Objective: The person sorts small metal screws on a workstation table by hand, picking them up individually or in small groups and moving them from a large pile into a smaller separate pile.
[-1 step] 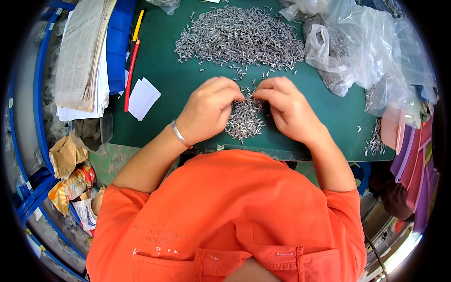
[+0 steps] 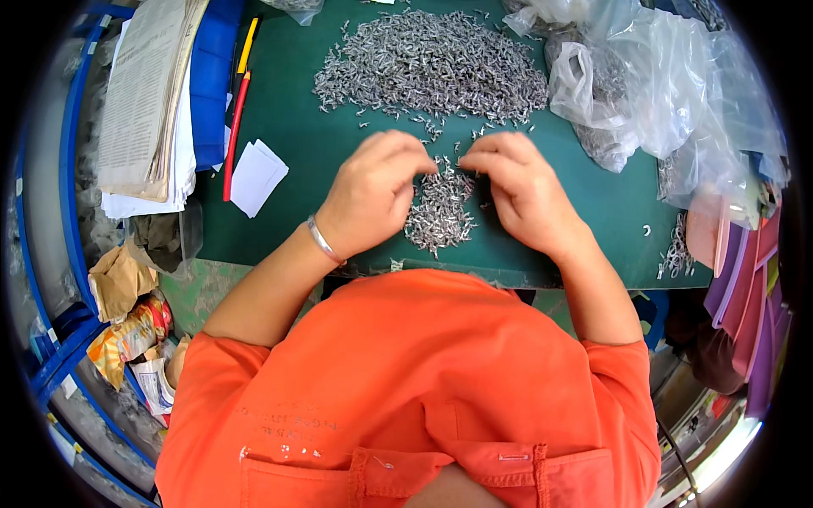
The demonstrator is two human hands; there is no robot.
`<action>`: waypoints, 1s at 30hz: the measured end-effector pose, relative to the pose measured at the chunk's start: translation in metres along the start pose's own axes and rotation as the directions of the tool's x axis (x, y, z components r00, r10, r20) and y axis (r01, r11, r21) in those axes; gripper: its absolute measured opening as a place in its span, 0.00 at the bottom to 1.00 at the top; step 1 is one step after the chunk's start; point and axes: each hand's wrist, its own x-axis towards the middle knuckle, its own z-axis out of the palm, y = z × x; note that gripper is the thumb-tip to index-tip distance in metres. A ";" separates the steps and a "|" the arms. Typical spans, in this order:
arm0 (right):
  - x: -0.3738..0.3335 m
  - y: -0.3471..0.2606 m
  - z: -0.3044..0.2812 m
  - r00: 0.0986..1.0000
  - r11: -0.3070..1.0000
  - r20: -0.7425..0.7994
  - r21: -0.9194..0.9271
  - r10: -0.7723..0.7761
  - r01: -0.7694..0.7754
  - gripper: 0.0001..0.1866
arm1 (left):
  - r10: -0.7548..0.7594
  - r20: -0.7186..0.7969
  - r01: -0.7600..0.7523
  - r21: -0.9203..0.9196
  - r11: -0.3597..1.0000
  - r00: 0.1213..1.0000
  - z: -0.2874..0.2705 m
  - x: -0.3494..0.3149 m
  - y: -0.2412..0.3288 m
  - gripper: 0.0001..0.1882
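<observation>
A small pile of tiny silvery metal pieces (image 2: pixel 439 218) lies on the green tabletop (image 2: pixel 326 152) close to my body. My left hand (image 2: pixel 373 196) hovers at its left side, fingers curled inward with the tips at the pile's far end. Opposite it, my right hand (image 2: pixel 527 193) is likewise curled, its fingertips pointing at the same end. Both sets of fingers look closed and slightly blurred; anything pinched in them is too small to make out. Beyond the hands spreads a large heap of the same metal pieces (image 2: pixel 432 66), with a few strays between heap and pile.
Clear plastic bags (image 2: pixel 648 80), some holding metal parts, crowd the back right. Loose rings (image 2: pixel 677 254) lie near the right edge. At left are a red pen (image 2: pixel 237 135), white paper slips (image 2: pixel 259 179), a blue bin (image 2: pixel 216 85) and stacked papers (image 2: pixel 144 102).
Both hands have shifted slightly away from my body, and their fingers look more blurred. The tip of the small pile shows a little more between them.
</observation>
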 end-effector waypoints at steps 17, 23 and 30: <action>0.021 0.003 0.001 0.992 0.990 0.014 -0.050 -0.128 0.128 0.18 | 0.005 0.042 -0.008 0.079 0.997 0.999 -0.004 0.012 0.004 0.19; 0.031 0.009 0.016 0.993 0.963 -0.072 -0.258 -0.098 0.076 0.25 | 0.046 -0.067 -0.025 0.285 0.958 0.997 0.007 0.030 -0.007 0.26; 0.006 0.023 -0.010 0.979 0.975 -0.204 -0.219 -0.011 -0.035 0.22 | -0.162 -0.287 0.146 -0.077 0.986 0.944 0.008 0.014 -0.011 0.27</action>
